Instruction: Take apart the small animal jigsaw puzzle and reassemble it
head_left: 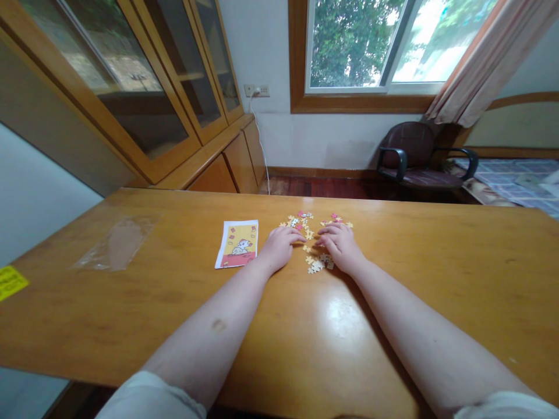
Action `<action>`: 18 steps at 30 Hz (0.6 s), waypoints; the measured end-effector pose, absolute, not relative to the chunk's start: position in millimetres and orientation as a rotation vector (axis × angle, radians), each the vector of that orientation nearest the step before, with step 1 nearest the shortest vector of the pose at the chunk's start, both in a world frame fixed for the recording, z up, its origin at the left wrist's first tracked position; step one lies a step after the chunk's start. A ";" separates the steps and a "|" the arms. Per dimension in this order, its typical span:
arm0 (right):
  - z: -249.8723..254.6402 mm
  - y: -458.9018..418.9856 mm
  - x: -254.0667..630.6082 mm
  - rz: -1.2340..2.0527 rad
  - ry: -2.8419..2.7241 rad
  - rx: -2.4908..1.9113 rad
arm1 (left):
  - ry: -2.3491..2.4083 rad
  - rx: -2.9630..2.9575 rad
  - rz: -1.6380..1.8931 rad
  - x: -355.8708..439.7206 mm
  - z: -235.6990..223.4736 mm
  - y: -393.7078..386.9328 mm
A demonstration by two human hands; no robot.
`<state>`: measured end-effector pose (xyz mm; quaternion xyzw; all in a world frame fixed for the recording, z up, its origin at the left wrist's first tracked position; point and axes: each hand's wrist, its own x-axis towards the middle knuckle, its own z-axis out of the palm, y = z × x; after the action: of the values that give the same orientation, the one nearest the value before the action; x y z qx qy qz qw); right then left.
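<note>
Small loose jigsaw pieces [309,233] lie scattered on the wooden table, yellow, pink and pale ones mixed. My left hand [280,247] rests at their left side, fingers stretched toward the pieces. On the other side my right hand [339,244] lies over some of them, its fingers apart and pointing left. A pale cluster of pieces [321,263] sits just below my right fingers. Beside my left hand is a picture card [238,244] with a white cartoon animal on yellow and pink. Whatever lies under my palms is hidden.
A clear plastic bag [117,243] lies flat on the table [419,273] at the left. A yellow label [12,282] is at the left edge. Beyond the table stand a glass-doored cabinet [198,137] and a dark armchair [410,154] below the window.
</note>
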<state>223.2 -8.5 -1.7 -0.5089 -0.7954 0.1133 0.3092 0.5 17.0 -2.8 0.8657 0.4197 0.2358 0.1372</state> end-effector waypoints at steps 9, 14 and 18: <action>-6.3 -5.4 229.9 0.192 -1.791 -1.563 | 0.879 2.592 0.578 0.3 -8.8 17.1; -5.0 -4.8 227.7 0.328 -2.013 -1.422 | 1.024 2.563 0.593 0.2 -7.7 17.2; 0.3 -8.3 224.5 0.368 -2.158 -1.367 | 1.123 2.536 0.570 0.3 -2.9 16.8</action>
<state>224.5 -8.3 0.3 -0.5088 -0.8036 0.1372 0.2767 0.3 16.8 -2.9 0.8848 0.3920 0.1989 0.1543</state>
